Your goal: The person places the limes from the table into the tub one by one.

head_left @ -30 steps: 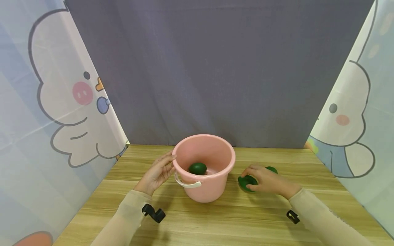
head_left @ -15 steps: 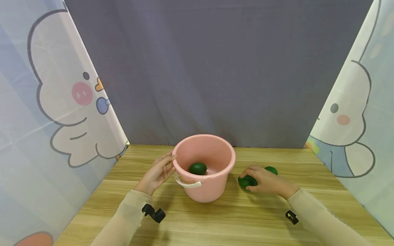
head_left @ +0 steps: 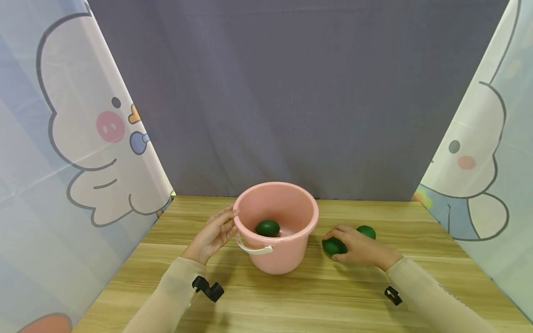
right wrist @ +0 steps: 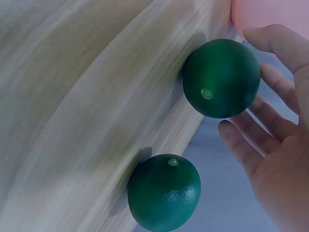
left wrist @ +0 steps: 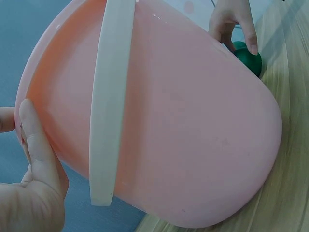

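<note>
A pink bucket (head_left: 278, 252) with a white handle (head_left: 255, 250) stands tilted toward me on the wooden table. Inside it lies a green lime (head_left: 268, 228). My left hand (head_left: 212, 238) rests at the bucket's left rim, fingers on the outside and fingertips over the edge. To the right, my right hand (head_left: 360, 247) reaches over a second lime (right wrist: 221, 78), thumb and fingers spread around it. Gaps show between some fingertips and that fruit in the right wrist view. A third lime (right wrist: 164, 192) sits just behind, partly hidden by the hand in the head view.
A dark grey curtain (head_left: 287, 101) hangs along the table's back edge. Printed cartoon cloths (head_left: 96, 115) close off both sides. Black camera mounts (head_left: 208, 289) sit on both wrists.
My right hand has shifted slightly left, thumb and fingers spreading a little wider around the lime. The left hand and bucket have stayed in place.
</note>
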`<state>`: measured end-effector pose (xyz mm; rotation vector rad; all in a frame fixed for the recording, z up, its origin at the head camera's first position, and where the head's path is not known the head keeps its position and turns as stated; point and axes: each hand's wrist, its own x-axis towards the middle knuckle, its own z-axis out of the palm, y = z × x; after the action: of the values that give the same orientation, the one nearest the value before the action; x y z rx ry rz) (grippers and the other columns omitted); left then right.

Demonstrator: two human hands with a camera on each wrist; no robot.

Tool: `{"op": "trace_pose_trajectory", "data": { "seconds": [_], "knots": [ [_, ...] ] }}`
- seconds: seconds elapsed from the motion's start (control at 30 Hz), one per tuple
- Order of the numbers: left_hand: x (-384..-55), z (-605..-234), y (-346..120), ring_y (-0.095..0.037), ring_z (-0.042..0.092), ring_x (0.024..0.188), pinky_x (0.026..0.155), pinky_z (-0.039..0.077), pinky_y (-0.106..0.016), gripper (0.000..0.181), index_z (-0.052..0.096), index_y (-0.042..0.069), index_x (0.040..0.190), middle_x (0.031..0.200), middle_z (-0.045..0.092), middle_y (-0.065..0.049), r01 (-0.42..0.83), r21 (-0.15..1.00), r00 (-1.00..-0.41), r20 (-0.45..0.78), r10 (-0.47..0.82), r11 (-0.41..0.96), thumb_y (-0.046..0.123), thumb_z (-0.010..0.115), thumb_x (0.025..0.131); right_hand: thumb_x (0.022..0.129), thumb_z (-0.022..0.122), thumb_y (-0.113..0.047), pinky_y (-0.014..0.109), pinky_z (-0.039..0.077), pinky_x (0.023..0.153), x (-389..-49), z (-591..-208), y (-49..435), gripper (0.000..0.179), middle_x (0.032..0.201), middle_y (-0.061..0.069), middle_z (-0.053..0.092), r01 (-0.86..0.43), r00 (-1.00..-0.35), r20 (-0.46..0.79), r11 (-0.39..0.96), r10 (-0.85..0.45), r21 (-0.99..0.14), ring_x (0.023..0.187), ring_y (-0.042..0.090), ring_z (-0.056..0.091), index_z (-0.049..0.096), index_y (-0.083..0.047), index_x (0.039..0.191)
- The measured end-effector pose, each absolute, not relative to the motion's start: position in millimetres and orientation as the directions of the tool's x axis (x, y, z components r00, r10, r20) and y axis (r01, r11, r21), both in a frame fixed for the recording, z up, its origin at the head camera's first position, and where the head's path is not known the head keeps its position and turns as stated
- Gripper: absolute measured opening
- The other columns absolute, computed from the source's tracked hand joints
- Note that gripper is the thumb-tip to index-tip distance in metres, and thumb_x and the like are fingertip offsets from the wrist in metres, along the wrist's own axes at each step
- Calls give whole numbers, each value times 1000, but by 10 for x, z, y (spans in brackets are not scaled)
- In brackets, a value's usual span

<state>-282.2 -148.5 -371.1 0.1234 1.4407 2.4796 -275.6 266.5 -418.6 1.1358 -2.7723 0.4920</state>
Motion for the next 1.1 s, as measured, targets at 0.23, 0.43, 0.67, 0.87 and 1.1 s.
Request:
{"op": "trace_pose_trajectory", "data": {
  "seconds": [0.23,0.43,0.67,0.87,1.1],
  "knots": [
    [-2817,-3707,-1490,-7,64,77,64,56,-11,54,31,2,152,112,58,-7,-190,863,-958,-59,280,-468,6,53,102,82,84,-16,48,56,92,-2771,-4231,2664,48,123,6,57,-683,-730,205,678,-652,-272,113,29,58,62,-8,125],
    [-2817,-3707,-1489,-7,64,77,63,56,-10,54,32,3,152,113,57,-7,-187,865,-960,-60,274,-466,6,53,102,83,83,-16,50,57,90,-2773,-4252,2657,52,125,11,56,-662,-747,184,689,-639,-295,112,33,59,59,-6,129],
    [-2816,-3707,-1485,-7,64,76,63,56,-10,54,33,2,152,115,57,-9,-186,866,-959,-59,276,-463,6,52,102,84,82,-16,52,57,88,-2764,-4257,2627,52,125,13,55,-653,-754,187,687,-630,-320,111,36,59,59,-5,129],
    [-2817,-3708,-1488,-7,64,76,63,56,-10,53,32,3,152,116,57,-9,-188,865,-958,-57,281,-465,6,52,103,85,82,-16,53,55,90,-2762,-4251,2641,52,127,14,54,-634,-769,172,700,-616,-328,113,37,58,58,-6,130],
    [-2815,-3706,-1493,-7,64,76,63,56,-10,54,32,2,152,115,58,-9,-186,865,-957,-52,285,-465,6,52,103,86,81,-17,54,55,91,-2759,-4250,2659,52,127,13,55,-640,-765,168,700,-622,-317,114,36,58,58,-6,131]
  ]
}}
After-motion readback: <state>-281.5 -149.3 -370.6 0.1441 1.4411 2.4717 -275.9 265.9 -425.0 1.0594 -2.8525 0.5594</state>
